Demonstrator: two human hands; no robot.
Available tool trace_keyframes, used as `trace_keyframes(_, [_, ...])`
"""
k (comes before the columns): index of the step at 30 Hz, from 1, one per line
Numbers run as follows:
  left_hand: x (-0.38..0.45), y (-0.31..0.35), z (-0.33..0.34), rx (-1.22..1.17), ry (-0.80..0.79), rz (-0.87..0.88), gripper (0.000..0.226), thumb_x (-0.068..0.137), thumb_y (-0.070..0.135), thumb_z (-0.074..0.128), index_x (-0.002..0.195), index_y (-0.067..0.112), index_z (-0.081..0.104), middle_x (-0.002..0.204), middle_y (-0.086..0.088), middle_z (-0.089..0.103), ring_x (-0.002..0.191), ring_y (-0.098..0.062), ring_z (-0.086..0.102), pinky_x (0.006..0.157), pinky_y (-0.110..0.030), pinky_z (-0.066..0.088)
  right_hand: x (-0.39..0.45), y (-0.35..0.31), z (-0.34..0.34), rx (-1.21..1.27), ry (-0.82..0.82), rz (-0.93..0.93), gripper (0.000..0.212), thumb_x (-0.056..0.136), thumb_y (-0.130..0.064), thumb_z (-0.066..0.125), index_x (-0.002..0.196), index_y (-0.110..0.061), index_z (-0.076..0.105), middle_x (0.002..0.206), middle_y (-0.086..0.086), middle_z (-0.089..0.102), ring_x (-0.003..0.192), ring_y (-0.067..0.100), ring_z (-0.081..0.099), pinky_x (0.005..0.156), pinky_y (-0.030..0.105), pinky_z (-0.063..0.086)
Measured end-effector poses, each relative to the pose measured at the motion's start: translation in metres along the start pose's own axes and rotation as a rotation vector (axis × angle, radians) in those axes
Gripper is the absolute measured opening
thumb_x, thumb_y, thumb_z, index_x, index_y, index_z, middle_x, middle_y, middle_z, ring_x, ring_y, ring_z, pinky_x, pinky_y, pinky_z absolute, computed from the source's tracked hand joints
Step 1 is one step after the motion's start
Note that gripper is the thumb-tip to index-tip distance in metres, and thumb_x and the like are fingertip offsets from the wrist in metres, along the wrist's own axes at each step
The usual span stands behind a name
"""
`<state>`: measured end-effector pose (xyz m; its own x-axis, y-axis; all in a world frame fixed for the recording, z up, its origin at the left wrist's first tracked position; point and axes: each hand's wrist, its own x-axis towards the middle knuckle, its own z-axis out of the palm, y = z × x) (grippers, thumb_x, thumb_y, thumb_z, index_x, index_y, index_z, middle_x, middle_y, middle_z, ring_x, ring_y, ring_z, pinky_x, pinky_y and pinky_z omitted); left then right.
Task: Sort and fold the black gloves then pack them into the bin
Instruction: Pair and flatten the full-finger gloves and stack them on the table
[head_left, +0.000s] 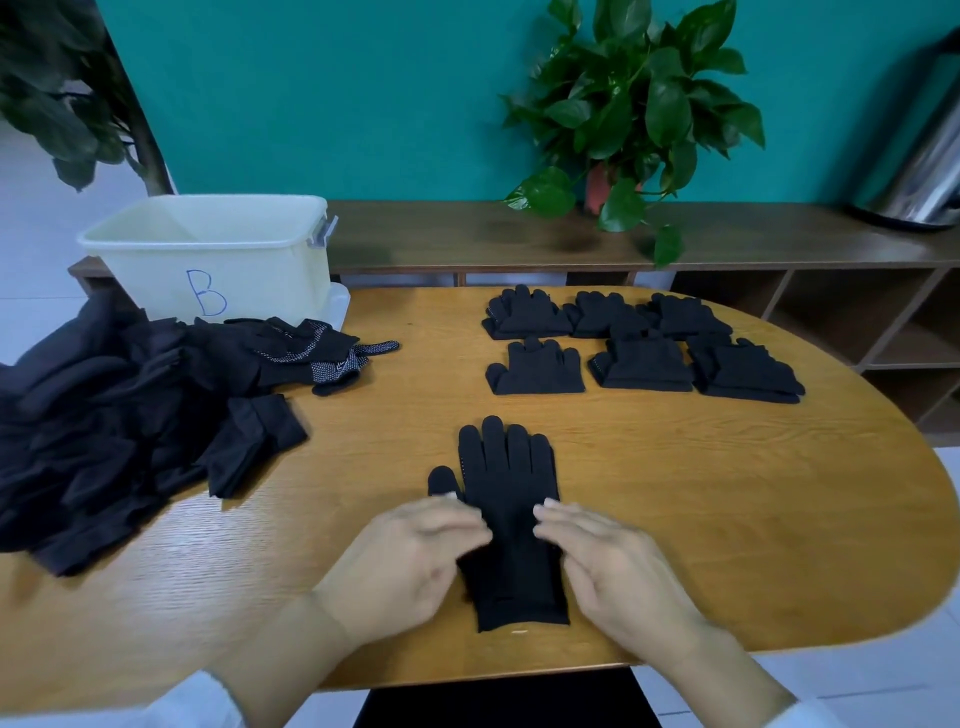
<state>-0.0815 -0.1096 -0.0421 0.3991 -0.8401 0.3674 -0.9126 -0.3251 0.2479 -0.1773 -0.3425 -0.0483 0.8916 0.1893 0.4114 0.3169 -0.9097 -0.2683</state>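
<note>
Closest in, both hands are down on the table (675, 519) with a glove (511, 525) lying flat between them, fingers pointing away, cuff nearest the person. The left hand (410, 561) sits at the glove's left edge, fingers fairly straight and loosely spread, fingertips touching the fabric near the thumb; there is some blur, so how firmly it presses I cannot tell. The right hand (613, 566) mirrors it on the other edge, fingers straight and close together, resting against the side of the palm section. Neither hand has anything gripped.

This looks like the smoothing and squaring-up before the fold. To do it well, I'd say: press the edges flat, check that any second glove underneath lines up at the cuff, then bring the cuff end up over towards the fingers in one clean turn, so it matches the others.

Out to the left of the left hand, a loose pile (104, 431) of unsorted black gloves, some with white grip dots. Ahead and to the right of the right hand, six folded stacks (639, 343) in two rows. Farthest, ahead and well left of the left hand, the bin (218, 254) marked B, nothing visible inside it from here.
</note>
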Motion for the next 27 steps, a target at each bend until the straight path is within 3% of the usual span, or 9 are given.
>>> trace_keyframes(4, [0.046,-0.005,0.012,-0.045,0.064,-0.326,0.048,0.096,-0.002,0.05,0.142,0.008,0.049,0.147,-0.007,0.048,0.14,-0.016,0.039,0.12,-0.025,0.021,0.043,0.001,0.006,-0.147,-0.097,0.084,0.046,0.094,-0.016,0.043,0.137,-0.003,0.053,0.141,0.011,0.052,0.133,0.02,0.048,0.113,0.034,0.026])
trace_keyframes(6, [0.066,-0.004,0.025,-0.01,-0.041,-0.395,0.05,0.105,0.011,0.035,0.153,0.007,0.023,0.161,-0.007,0.023,0.15,-0.014,0.012,0.122,-0.025,0.007,0.06,0.0,0.015,-0.157,-0.251,0.13,0.072,0.093,-0.041,0.003,0.153,-0.004,0.02,0.16,0.01,0.015,0.149,0.016,0.012,0.117,0.025,-0.002])
trace_keyframes(8, [0.07,-0.006,0.037,0.107,-0.199,-0.467,0.055,0.107,0.03,0.015,0.156,0.01,0.002,0.164,-0.004,-0.001,0.15,-0.012,-0.008,0.122,-0.026,-0.003,0.062,0.007,0.026,-0.164,-0.41,0.161,0.084,0.083,-0.054,-0.017,0.154,-0.011,-0.005,0.161,0.002,-0.014,0.147,0.01,-0.016,0.115,0.023,-0.018])
trace_keyframes(10, [0.067,-0.013,0.04,0.206,-0.278,-0.481,0.072,0.094,0.049,-0.01,0.155,0.012,-0.007,0.163,-0.002,-0.012,0.149,-0.012,-0.017,0.121,-0.028,-0.008,0.061,0.015,0.027,-0.174,-0.452,0.156,0.081,0.088,-0.062,-0.015,0.154,-0.015,-0.011,0.16,-0.002,-0.021,0.144,0.006,-0.025,0.117,0.025,-0.017])
trace_keyframes(12, [0.063,-0.019,0.039,0.248,-0.32,-0.447,0.087,0.079,0.055,-0.022,0.155,0.013,-0.01,0.163,-0.001,-0.015,0.148,-0.011,-0.02,0.121,-0.029,-0.009,0.06,0.024,0.026,-0.208,-0.496,0.132,0.076,0.091,-0.06,-0.006,0.153,-0.017,-0.012,0.159,-0.004,-0.024,0.143,0.005,-0.027,0.119,0.027,-0.015])
trace_keyframes(18, [0.058,-0.037,0.03,0.241,-0.308,-0.454,0.091,0.08,0.063,-0.022,0.155,0.013,-0.008,0.164,-0.001,-0.011,0.148,-0.009,-0.019,0.12,-0.029,-0.013,0.062,0.045,0.012,-0.281,-0.529,0.162,0.078,0.088,-0.063,-0.012,0.152,-0.017,-0.015,0.16,-0.004,-0.022,0.144,0.005,-0.025,0.12,0.028,-0.012])
trace_keyframes(21, [0.047,-0.03,0.017,0.162,-0.204,-0.472,0.088,0.083,0.063,-0.02,0.155,0.013,-0.009,0.163,0.001,-0.014,0.147,-0.007,-0.021,0.119,-0.026,-0.015,0.058,0.04,-0.004,-0.254,-0.485,0.174,0.071,0.094,-0.058,-0.003,0.151,-0.019,-0.018,0.159,-0.006,-0.025,0.143,0.003,-0.027,0.12,0.027,-0.012])
trace_keyframes(24, [0.03,0.004,0.012,0.086,-0.243,-0.374,0.076,0.093,0.06,-0.01,0.154,0.015,-0.012,0.16,0.003,-0.019,0.145,-0.005,-0.025,0.119,-0.025,-0.015,0.045,0.008,-0.011,-0.162,-0.468,0.088,0.065,0.101,-0.053,0.007,0.152,-0.021,-0.018,0.156,-0.009,-0.028,0.141,0.0,-0.03,0.119,0.026,-0.013])
trace_keyframes(27, [0.005,0.022,0.026,0.2,-0.251,-0.279,0.067,0.104,0.052,0.005,0.155,0.008,0.007,0.163,-0.007,0.003,0.151,-0.015,-0.004,0.119,-0.033,0.001,0.025,-0.011,-0.001,-0.127,-0.532,-0.004,0.062,0.104,-0.05,0.009,0.152,-0.021,-0.017,0.157,-0.009,-0.028,0.14,-0.002,-0.03,0.117,0.023,-0.017])
